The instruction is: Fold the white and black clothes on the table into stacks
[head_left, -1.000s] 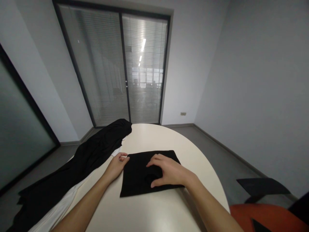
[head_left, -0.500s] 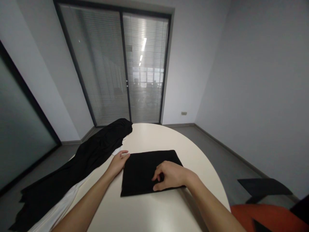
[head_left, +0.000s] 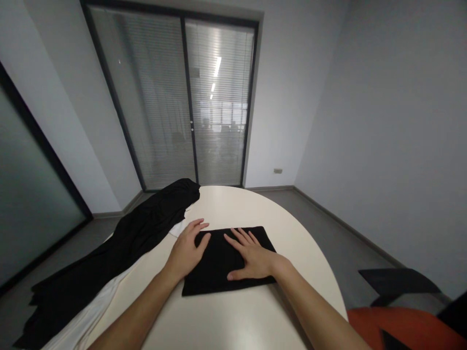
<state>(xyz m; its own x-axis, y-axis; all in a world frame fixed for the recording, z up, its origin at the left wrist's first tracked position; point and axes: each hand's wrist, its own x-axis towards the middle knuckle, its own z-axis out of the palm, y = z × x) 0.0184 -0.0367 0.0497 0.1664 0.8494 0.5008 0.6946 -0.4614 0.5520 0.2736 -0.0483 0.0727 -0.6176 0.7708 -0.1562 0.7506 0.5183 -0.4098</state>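
Observation:
A black cloth folded into a flat rectangle (head_left: 215, 272) lies on the round cream table (head_left: 233, 321). Over its right half, my right hand (head_left: 253, 260) is spread flat, fingers pointing away from me. My left hand (head_left: 188, 250) is at the cloth's left edge, its thumb over the fabric and its fingers stretched past the far left corner. Neither hand grips anything. Whether the left palm presses on the cloth or hovers just above it, I cannot tell.
Along the table's left side lies a heap of black clothing (head_left: 134, 233), with white fabric (head_left: 91, 311) under it. An orange chair (head_left: 404, 328) with a black armrest (head_left: 399, 282) stands at the right. Beyond the table are glass panels with blinds (head_left: 219, 146).
My right hand has opened from a curled shape and flattened on the cloth. My left hand has shifted right, over the cloth's left edge. The cloth has stayed in place.

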